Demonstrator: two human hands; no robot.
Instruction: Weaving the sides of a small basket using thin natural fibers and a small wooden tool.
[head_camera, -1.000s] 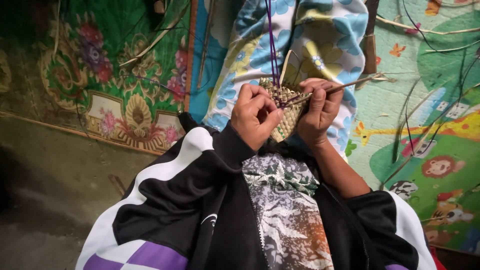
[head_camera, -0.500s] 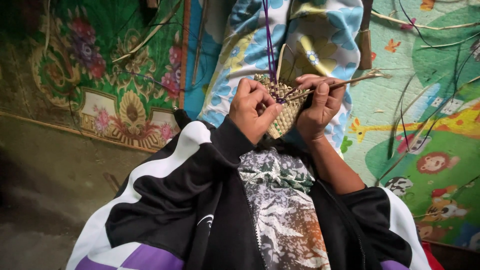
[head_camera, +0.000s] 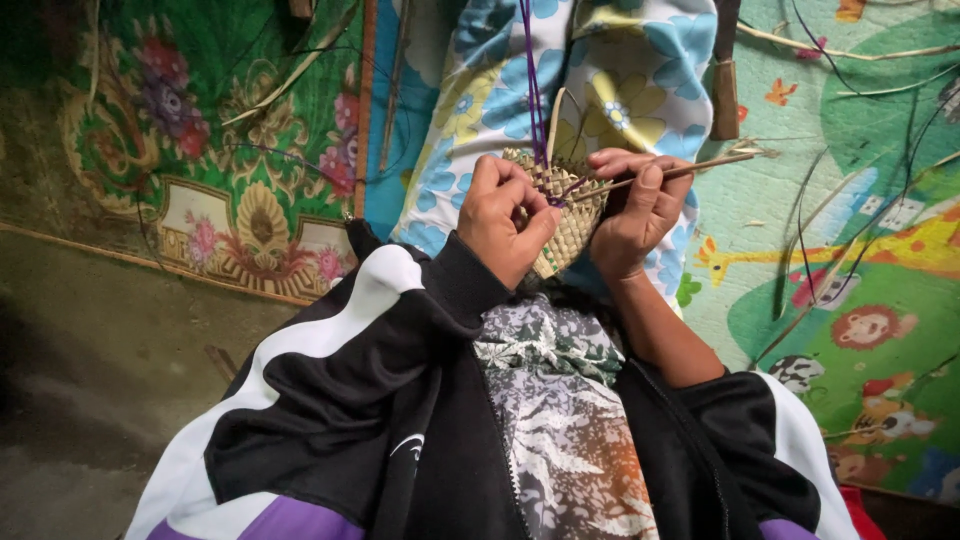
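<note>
A small woven piece of tan straw (head_camera: 570, 215) is held up between both hands over my lap. My left hand (head_camera: 505, 220) grips its left edge with fingers curled and pinches a purple strand (head_camera: 530, 90) that runs up out of view. My right hand (head_camera: 632, 210) holds the piece's right side and a thin wooden stick (head_camera: 690, 168) that points right, its tip at the weave. Part of the piece is hidden behind my fingers.
A blue floral cloth (head_camera: 610, 70) covers my legs. A green flowered mat (head_camera: 220, 150) lies on the left, a cartoon play mat (head_camera: 860, 250) with loose straw strips on the right. Bare concrete floor (head_camera: 80, 400) is at lower left. My black and white jacket (head_camera: 380, 420) fills the foreground.
Both hands and the woven piece stay nearly in place; my left fingers have shifted slightly along the purple strand at the weave's edge.
</note>
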